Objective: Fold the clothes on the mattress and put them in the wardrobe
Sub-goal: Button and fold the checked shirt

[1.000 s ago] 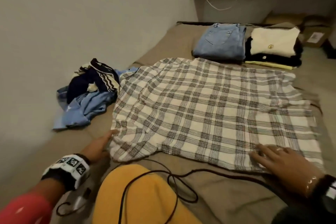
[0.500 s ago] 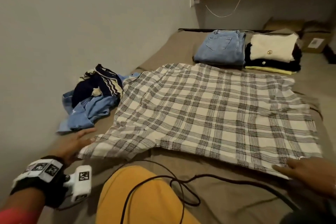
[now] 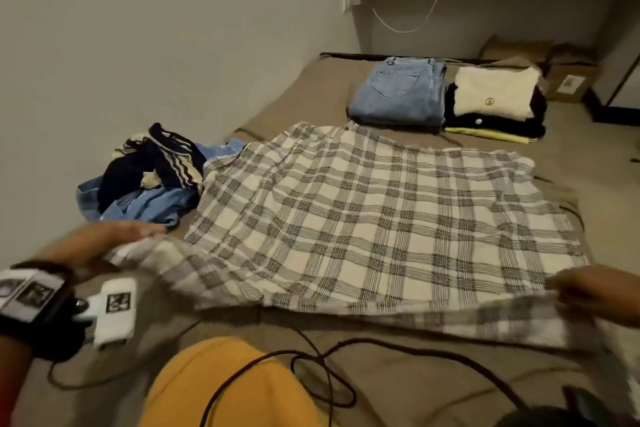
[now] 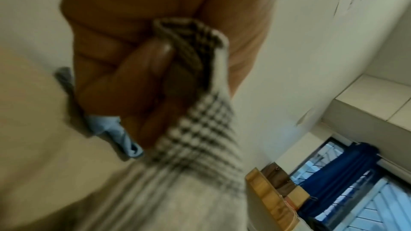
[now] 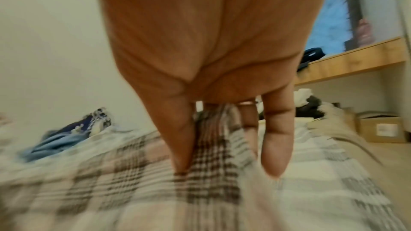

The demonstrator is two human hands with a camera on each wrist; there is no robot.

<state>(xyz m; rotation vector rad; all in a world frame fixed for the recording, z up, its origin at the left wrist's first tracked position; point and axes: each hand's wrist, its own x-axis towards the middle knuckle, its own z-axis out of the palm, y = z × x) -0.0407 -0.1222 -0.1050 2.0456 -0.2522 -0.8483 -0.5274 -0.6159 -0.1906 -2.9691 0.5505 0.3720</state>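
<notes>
A cream and grey plaid garment [image 3: 363,218] lies spread over the brown mattress [image 3: 311,94]. My left hand [image 3: 114,236] grips its near left corner, and in the left wrist view my left hand [image 4: 160,69] has its fingers curled round a bunch of plaid cloth [image 4: 200,129]. At the near right corner my right hand [image 3: 595,291] pinches the edge; the right wrist view shows my right hand [image 5: 213,129] with thumb and fingers closed on the plaid cloth [image 5: 200,191]. The near edge is lifted off the mattress.
A heap of unfolded blue and navy clothes [image 3: 149,180] lies by the left wall. Folded jeans [image 3: 398,94] and a folded stack topped by a cream piece [image 3: 495,97] sit at the far end. A black cable [image 3: 322,367] crosses the near mattress over my yellow-clad knee [image 3: 225,388].
Both hands went from lying on the near edge of the plaid garment to gripping its two near corners; the near edge has been pulled wider and lifted.
</notes>
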